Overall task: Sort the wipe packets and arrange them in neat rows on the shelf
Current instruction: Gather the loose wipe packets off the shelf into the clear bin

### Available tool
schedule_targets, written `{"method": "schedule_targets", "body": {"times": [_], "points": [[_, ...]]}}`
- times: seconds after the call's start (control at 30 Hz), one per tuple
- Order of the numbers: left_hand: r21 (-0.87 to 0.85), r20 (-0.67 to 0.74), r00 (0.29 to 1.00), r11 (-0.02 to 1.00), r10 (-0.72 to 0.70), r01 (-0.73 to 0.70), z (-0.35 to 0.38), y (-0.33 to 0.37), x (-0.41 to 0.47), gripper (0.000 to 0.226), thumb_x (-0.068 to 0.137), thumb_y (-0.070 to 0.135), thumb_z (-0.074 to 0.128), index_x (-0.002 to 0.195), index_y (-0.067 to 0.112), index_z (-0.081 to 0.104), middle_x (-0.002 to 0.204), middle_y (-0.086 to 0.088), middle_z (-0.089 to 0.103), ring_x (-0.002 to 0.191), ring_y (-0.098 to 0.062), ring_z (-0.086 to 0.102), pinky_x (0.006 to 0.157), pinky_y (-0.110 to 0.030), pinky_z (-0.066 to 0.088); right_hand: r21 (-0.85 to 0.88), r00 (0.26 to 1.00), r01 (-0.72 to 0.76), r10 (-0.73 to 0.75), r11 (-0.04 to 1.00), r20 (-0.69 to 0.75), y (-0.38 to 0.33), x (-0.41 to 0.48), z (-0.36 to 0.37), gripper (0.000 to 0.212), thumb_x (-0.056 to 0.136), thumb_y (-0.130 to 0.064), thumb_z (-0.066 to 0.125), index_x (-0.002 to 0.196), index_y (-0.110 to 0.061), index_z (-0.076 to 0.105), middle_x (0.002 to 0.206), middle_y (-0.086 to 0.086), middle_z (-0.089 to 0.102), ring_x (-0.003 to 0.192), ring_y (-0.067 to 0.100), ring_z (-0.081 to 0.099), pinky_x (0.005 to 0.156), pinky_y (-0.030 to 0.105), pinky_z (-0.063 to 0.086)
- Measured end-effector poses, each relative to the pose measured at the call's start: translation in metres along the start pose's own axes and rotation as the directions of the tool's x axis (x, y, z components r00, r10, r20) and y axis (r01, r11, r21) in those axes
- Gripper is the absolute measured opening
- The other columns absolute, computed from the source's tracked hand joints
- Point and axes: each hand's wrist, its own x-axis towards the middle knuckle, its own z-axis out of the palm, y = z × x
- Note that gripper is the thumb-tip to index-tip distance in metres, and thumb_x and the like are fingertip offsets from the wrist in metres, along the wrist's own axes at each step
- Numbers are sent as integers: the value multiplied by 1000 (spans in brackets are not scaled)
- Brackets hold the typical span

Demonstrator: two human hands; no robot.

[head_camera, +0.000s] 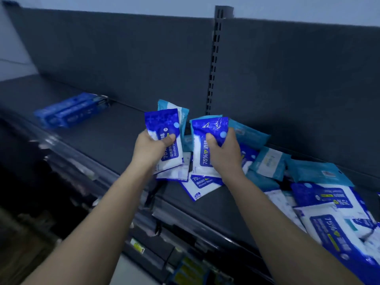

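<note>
My left hand [151, 148] grips a blue-and-white alcohol wipe packet [164, 128], with a light-blue packet [181, 112] stacked behind it. My right hand [224, 155] holds another blue-and-white packet [207, 128], also with a light-blue one behind. Both are raised just above the dark grey shelf [115, 136]. Under and to the right of my hands lies a loose pile of mixed packets [320, 204], dark blue and light blue [269, 163]. A tidy row of dark-blue packets [71, 112] stands at the shelf's far left.
The shelf's grey back panel has a slotted upright post [213, 64] behind the pile. A clear price rail [86, 161] runs along the shelf's front edge. Lower shelves with blurred goods [189, 270] sit below. Bare shelf surface lies between the left row and my hands.
</note>
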Motion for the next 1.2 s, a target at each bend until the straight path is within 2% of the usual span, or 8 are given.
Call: {"method": "schedule_targets", "body": {"times": [0.07,0.17,0.37,0.53,0.63,0.8,0.97,1.2], "points": [[-11,-75,997,1000,6,-7,-29,4,-12,14,83,5,71,87,17,68,88,-4,74,82,-26,71,83,-47,57,50,997,53,-55,997,55,-13,-11,22,19,93,-29,58,98,-14,48,84,-10,59,83,19,57,73,32,41],[-14,-179,984,1000,6,-8,-77,9,-30,13,84,6,71,90,16,67,91,-6,74,83,-26,71,82,-45,57,115,983,99,-115,988,143,-34,-32,60,22,91,-30,61,98,-13,51,89,-2,65,85,25,62,80,46,50],[31,-413,910,999,22,-11,-190,11,-65,16,81,5,73,86,19,67,85,-3,73,78,-24,70,83,-47,57,154,908,168,-213,974,360,-83,-84,146,19,91,-29,62,97,-15,51,91,-7,62,87,19,59,75,34,45],[60,-552,833,998,20,15,-293,13,-99,15,82,10,74,89,21,67,86,-2,75,80,-23,72,80,-46,58,216,831,187,-272,958,485,-126,-145,227,20,90,-30,62,99,-16,51,87,-10,62,82,15,61,71,34,48],[72,-608,794,997,11,41,-348,17,-117,14,82,13,74,91,21,66,87,-2,74,79,-20,72,78,-44,58,251,785,184,-296,950,545,-152,-179,270,23,91,-31,62,107,-18,52,91,-13,60,83,9,61,68,29,45],[104,-690,724,991,13,81,-445,20,-144,16,82,16,75,93,22,66,89,-2,74,81,-21,72,79,-46,58,263,717,214,-335,941,612,-192,-240,351,23,89,-36,62,105,-25,50,104,-6,64,96,19,61,87,41,48],[122,-737,676,985,6,124,-514,18,-156,16,82,14,74,91,22,65,87,-1,73,80,-20,71,79,-44,58,291,639,249,-383,924,667,-223,-281,411,21,90,-32,63,102,-20,50,101,-4,61,93,18,59,74,29,40],[110,-748,654,950,-115,293,-587,-2,-127,13,83,19,74,89,22,63,88,-4,72,83,-23,70,81,-45,57,237,525,326,-383,915,760,-243,-294,491,23,91,-33,61,101,-17,49,99,0,65,89,21,62,76,35,49]]}}
